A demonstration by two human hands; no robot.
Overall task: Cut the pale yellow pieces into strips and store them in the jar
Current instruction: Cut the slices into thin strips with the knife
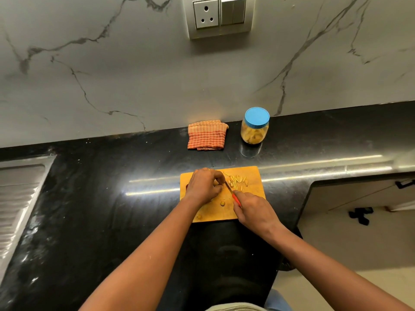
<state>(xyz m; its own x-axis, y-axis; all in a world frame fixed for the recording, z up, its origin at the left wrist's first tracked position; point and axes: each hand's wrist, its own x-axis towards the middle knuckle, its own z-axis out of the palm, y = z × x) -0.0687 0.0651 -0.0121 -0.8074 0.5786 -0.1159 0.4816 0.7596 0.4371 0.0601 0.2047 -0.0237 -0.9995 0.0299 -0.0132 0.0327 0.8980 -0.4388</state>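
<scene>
Your left hand (203, 186) arches, grip pinching a pale yellow piece (216, 182) — right hand (253, 212) low, grip clamped on the knife (232, 194)

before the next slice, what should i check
1. Grip: the right hand holds the knife by its red handle: ok.
2. Hold: the left hand holds the pale yellow piece on the cutting board: ok.
3. Gap between that hand and the blade: cannot tell.
4. The cut strips lie right of the blade: ok.
5. The jar open for storing: not ok, its blue lid is on.
</scene>
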